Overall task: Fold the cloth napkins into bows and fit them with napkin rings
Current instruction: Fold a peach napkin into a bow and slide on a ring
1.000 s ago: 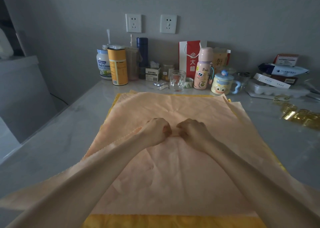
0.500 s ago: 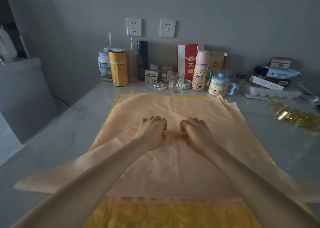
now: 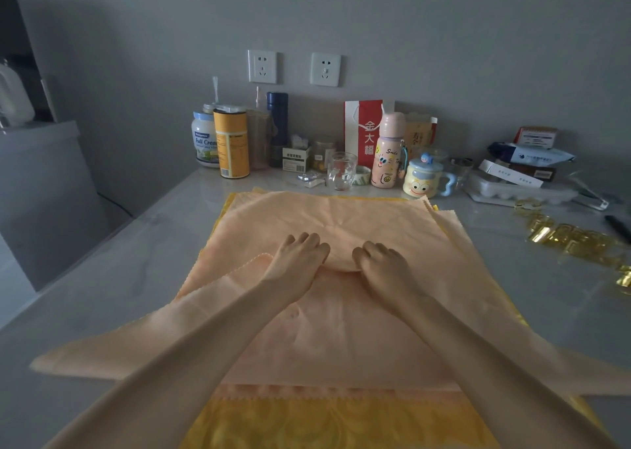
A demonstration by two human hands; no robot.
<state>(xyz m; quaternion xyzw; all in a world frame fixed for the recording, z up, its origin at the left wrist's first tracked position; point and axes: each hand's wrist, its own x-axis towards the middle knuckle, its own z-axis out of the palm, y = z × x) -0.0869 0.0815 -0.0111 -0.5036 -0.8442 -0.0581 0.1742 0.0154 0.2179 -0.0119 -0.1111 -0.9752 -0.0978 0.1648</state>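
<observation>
I see the peach napkin spread flat across the middle of the counter, lying on a yellow cloth whose near edge shows below it. More peach layers with zigzag edges stick out at the left and the far right corner; I cannot tell how many there are.

Both hands sit close together at the centre of the napkin, knuckles up. My left hand has its fingers curled down onto the fabric, and its grip pinches the left end of a small raised fold. My right hand mirrors it, fingers curled, its grip closed on the right end of the same fold. The ridge of cloth bulges up in the gap between them. Both forearms lie over the near half of the napkin.

The gold napkin rings lie in a loose scatter on the counter well to the right, apart from the cloth. Along the wall stand a yellow canister, a clear glass, a pink bottle and a cartoon mug.
</observation>
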